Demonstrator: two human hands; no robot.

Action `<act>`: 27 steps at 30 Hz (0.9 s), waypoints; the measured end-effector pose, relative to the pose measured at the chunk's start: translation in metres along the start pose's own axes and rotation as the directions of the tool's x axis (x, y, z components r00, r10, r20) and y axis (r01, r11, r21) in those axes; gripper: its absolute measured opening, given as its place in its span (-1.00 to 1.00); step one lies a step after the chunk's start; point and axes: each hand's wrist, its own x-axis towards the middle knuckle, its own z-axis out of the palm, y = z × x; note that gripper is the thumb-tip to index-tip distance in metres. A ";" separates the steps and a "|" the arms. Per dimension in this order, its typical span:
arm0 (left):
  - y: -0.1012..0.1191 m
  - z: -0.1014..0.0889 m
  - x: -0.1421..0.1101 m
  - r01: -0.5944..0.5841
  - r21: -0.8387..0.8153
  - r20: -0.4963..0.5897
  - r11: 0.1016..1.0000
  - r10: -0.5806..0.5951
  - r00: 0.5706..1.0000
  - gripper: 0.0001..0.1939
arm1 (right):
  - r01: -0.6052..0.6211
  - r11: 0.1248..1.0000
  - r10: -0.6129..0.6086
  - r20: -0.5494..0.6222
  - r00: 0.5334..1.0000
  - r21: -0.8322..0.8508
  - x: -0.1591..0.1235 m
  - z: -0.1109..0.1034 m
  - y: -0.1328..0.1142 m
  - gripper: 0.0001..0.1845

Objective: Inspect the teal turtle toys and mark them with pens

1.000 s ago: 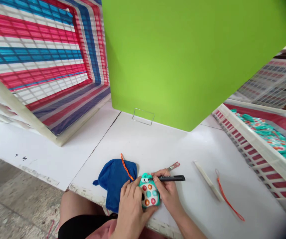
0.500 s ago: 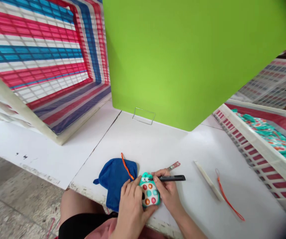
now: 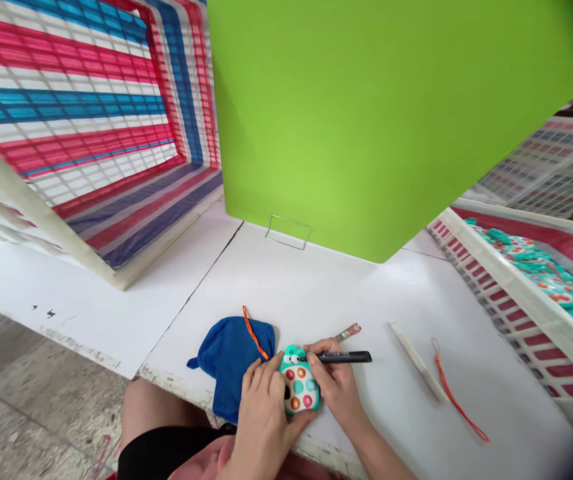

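1. The thing in your hands is a soft teal toy [image 3: 300, 383], rounded and plump, with two small white eyes at its top end and a pale belly dotted with red, orange and teal circles.
2. Its long axis runs away from you, with the eye end farther off and leaning slightly toward your left, and the dotted belly faces up.
3. It sits inside your left hand's [image 3: 261, 417] grip: those fingers [image 3: 266, 373] are closed around its left side, holding it steady just above the white table [image 3: 316, 287]. You can't tell from this view whether the toy touches the tabletop.
4. Your right hand [image 3: 334, 383] is closed in a pinch on a black pen [image 3: 344, 357]. The pen lies nearly level across the view, its tip pointing left onto the toy's eye end and its back end sticking out to the right.
5. Just left of your grip lies a blue cloth pouch [image 3: 229, 367] with an orange cord [image 3: 253, 333] across it, touching your left hand.
6. Ahead of your right hand lies a small red-and-white strip [image 3: 349, 331]. Farther right are a white stick [image 3: 418, 362] and a loose orange loop [image 3: 459, 407], with a crate of teal toys [image 3: 531, 293] beyond them.
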 end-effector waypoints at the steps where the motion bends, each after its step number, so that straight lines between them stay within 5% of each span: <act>1: 0.000 0.000 0.000 0.003 -0.003 -0.006 1.000 -0.003 1.000 -0.59 | -0.003 1.000 0.003 -0.003 1.000 0.003 0.000 0.000 0.000 -0.90; 27: 0.002 -0.002 0.001 -0.006 -0.003 -0.017 1.000 0.006 1.000 -0.63 | -0.022 0.999 0.021 -0.023 1.000 -0.031 0.000 -0.001 0.001 -0.87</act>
